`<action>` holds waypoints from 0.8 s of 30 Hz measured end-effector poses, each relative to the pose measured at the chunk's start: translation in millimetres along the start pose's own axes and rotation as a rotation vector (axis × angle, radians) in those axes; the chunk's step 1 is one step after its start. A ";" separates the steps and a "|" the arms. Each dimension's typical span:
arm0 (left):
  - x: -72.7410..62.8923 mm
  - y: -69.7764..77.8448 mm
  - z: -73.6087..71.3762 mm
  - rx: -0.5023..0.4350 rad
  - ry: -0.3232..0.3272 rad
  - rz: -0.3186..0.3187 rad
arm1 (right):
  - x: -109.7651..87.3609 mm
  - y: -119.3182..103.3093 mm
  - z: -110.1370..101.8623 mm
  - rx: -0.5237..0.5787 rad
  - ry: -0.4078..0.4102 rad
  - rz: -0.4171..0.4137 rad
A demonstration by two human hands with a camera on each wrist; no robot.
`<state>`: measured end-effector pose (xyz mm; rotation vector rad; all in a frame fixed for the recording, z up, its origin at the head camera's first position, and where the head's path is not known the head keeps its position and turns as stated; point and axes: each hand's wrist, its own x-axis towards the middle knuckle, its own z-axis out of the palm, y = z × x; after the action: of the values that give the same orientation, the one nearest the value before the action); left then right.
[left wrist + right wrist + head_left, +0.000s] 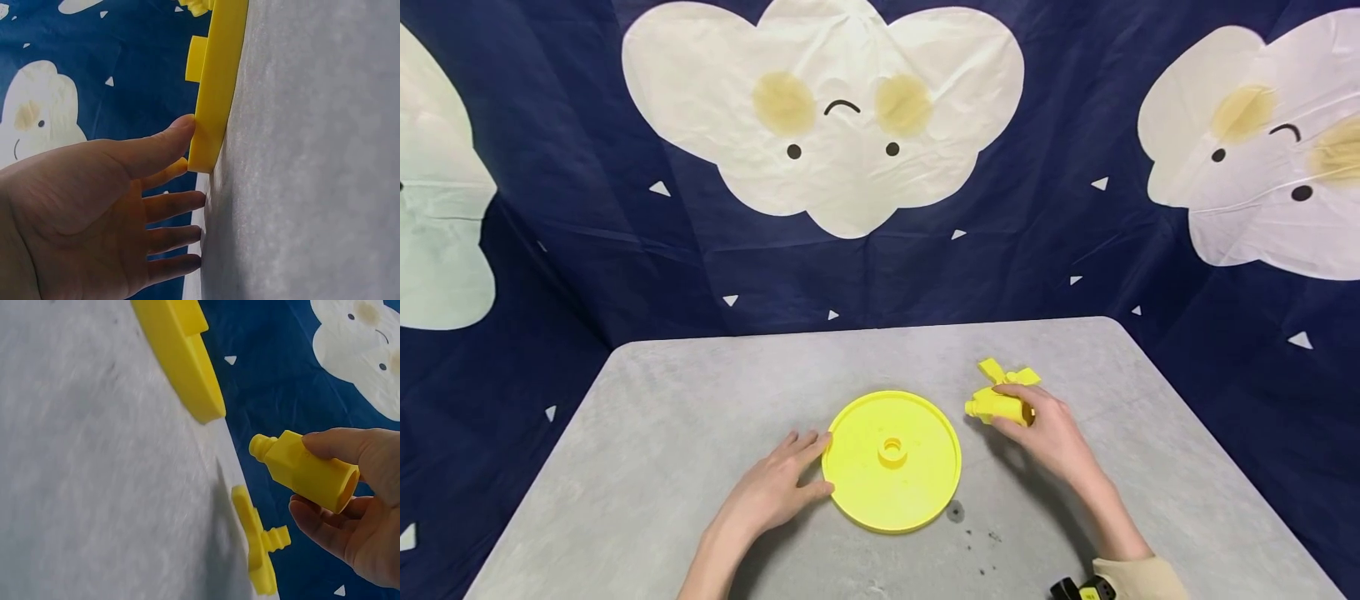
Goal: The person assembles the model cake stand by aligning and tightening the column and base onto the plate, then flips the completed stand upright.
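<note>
A round yellow plate [861,500] with a raised rim and a short hollow post [892,452] at its centre lies flat on the table. My left hand [771,487] rests at its left edge, thumb and index finger touching the rim, the other fingers stretched out in the left wrist view. Above the table to the right, my right hand [1051,435] pinches a yellow hollow block [306,469] with flat sides and a round knob at one end. Just behind it lies a yellow bladed piece [992,370] with a ridged stem, partly hidden by the block in the head view.
The grey table [700,417] has rounded back corners and some dark spots near the plate. A dark blue curtain [625,275] with white clouds hangs behind and beside it. A black and yellow device [1086,590] sits by the right sleeve.
</note>
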<state>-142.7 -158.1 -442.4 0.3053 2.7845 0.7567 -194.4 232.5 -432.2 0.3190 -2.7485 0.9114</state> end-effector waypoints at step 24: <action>0.0 2.5 0.7 0.015 0.017 -0.024 | 4.0 -53.2 17.6 0.242 -0.001 0.053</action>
<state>-142.1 -155.7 -441.7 0.2685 2.8054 0.7365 -186.2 179.6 -415.1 0.2883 -2.6614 1.2611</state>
